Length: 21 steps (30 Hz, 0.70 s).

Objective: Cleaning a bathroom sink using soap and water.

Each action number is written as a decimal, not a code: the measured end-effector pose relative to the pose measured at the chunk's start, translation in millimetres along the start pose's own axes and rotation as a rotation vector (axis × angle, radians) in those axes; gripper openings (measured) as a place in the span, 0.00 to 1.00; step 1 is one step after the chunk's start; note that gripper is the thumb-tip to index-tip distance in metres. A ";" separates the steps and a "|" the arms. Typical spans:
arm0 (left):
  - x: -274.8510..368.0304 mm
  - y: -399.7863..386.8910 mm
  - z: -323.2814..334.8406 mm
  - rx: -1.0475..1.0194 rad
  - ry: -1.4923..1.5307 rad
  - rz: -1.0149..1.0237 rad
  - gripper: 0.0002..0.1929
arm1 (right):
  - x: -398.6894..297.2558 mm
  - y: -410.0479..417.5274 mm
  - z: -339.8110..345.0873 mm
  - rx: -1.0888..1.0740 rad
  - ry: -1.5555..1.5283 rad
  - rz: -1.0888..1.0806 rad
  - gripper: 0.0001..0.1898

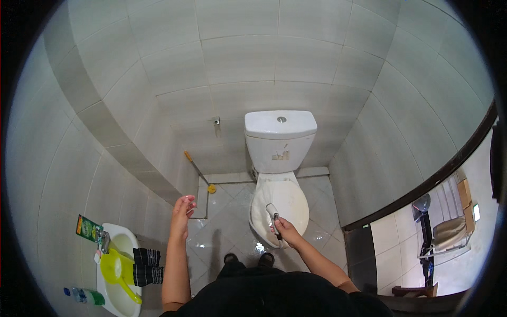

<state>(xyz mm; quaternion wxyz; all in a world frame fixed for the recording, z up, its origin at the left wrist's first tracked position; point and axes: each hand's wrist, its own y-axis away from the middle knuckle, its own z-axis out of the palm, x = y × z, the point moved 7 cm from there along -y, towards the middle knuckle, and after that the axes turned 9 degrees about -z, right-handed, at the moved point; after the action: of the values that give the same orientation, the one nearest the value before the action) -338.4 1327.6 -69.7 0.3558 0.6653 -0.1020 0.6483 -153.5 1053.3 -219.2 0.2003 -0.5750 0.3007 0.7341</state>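
A white handheld bidet sprayer (272, 209) is in the grip of my right hand (286, 231), its head pointing at the toilet. Fine streaks of water seem to leave the sprayer. Under it is the white toilet's lowered lid (291, 210), yellowish on the right and streaked with water on the left. Behind stands the cistern (280, 146), with a round flush button (281, 119) on top and a worn patch in front. My left hand (183, 216) is raised off to the left, fingers loosely curled and apart, with nothing visible in it.
A toilet brush (198, 172) leans in the back left corner, below a wall tap (216, 121). The washbasin (122, 233) at left carries a yellow-green dipper (117, 269), dark cloth (147, 267), a green packet (88, 228) and a plastic bottle (85, 295). The floor tiles (216, 233) look wet.
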 end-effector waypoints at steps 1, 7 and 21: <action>-0.7 1.3 -3.4 0.006 0.005 0.000 0.12 | -15.1 -0.1 7.0 -0.024 0.019 -0.031 0.17; 10.8 6.0 -2.9 -0.011 0.016 0.048 0.13 | -121.5 -37.8 -31.5 0.097 -0.066 -0.346 0.16; 73.4 30.4 -47.4 -0.008 0.104 0.205 0.12 | -271.4 -64.5 85.4 -0.260 0.270 -0.590 0.19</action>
<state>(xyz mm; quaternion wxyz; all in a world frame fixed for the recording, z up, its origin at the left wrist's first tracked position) -383.9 1358.1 4.8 0.2950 0.6155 -0.1536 0.7145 -103.8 1172.3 42.5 0.2873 -0.7498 0.0491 0.5940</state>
